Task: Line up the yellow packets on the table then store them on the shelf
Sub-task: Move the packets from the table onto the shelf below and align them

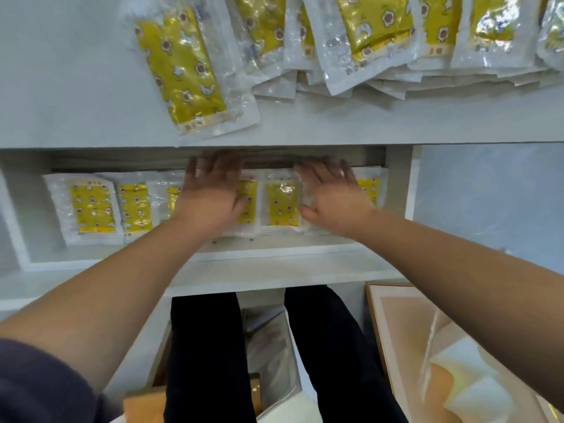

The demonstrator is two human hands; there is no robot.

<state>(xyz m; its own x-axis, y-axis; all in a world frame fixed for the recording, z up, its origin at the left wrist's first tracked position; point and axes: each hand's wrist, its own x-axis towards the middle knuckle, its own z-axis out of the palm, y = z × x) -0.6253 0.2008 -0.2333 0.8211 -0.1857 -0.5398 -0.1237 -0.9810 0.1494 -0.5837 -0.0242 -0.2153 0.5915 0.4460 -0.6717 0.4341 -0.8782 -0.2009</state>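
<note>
Head view, looking down.

We note the white counter [76, 87] across the far part of the scene. Under its near edge sits a white shelf [274, 254], open toward us.

Near right, a framed picture [427, 346] leans low beside the shelf. Near centre, legs in black trousers [207, 346].

On the counter, far right: an overlapping pile of yellow packets [375, 35] in clear wrappers. Just left of it, a single yellow packet [183, 71] lies apart, tilted, with its near end close to the counter's edge.

On the shelf: a row of yellow packets [94, 209] lies flat side by side, running from the left end to the right wall.

Left hand [210, 193]: palm down, fingers straight and spread, resting on the packets at mid-row; nothing is gripped.

Right hand [332, 199]: likewise palm down with its fingers extended, resting flat on a packet nearer the right end. The fingertips of both hands are blurred.

One packet [282, 203] shows uncovered between the two hands, and another packet's edge [370, 187] shows right of the right hand.
</note>
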